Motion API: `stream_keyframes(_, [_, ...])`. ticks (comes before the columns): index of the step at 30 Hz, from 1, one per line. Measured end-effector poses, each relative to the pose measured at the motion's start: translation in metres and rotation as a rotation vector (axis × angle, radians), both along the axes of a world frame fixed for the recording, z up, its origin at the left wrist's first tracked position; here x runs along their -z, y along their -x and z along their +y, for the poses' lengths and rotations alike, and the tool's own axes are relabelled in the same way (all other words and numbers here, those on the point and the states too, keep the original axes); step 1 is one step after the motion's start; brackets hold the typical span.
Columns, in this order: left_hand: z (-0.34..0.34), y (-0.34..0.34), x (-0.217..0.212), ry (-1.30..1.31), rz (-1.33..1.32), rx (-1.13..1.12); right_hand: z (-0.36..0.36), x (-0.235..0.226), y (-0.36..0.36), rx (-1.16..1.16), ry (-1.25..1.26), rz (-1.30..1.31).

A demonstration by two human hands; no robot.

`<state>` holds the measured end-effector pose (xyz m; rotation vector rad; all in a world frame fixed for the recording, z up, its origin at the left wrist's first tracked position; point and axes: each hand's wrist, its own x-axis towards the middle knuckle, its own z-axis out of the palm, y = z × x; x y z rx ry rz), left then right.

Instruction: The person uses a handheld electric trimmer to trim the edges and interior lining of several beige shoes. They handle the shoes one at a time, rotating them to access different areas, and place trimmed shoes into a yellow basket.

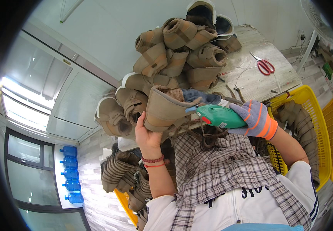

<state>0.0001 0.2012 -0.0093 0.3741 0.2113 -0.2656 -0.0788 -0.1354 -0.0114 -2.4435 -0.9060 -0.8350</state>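
My bare left hand [149, 137], with red bracelets at the wrist, grips the lower side of a brown, fleece-lined boot upper [164, 110] and holds it above the table edge. My right hand [257, 119], in a grey and orange knit glove, is closed round what looks like a green glue gun [225, 116] with a blue nozzle and a red part. Its nozzle points left at the upper's rim; whether they touch I cannot tell. Dark blue fluffy material [197, 97] lies behind the nozzle. Brown strips [208, 134] hang below the tool.
A heap of similar brown boots [178, 32] covers the table's left part. Red-handled scissors [265, 67] lie on the worn tabletop [247, 50]. At right stand yellow crates [325, 142] of boot uppers; more stacked uppers [117, 169] are at lower left. A fan [316, 19] stands far right.
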Motion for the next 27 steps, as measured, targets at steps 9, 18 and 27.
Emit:
stream_keyframes(9, [-0.026,0.021,-0.006,0.100,-0.324,-0.049,0.012,0.002,-0.005,-0.068,-0.209,-0.001])
stream_keyframes(18, [-0.037,0.031,-0.004,-0.270,-0.699,-0.068,0.029,-0.009,-0.007,-0.086,-0.409,0.225])
stream_keyframes(27, [-0.037,0.031,0.020,-0.924,-0.753,-0.156,0.038,-0.016,-0.008,-0.072,-0.494,0.336])
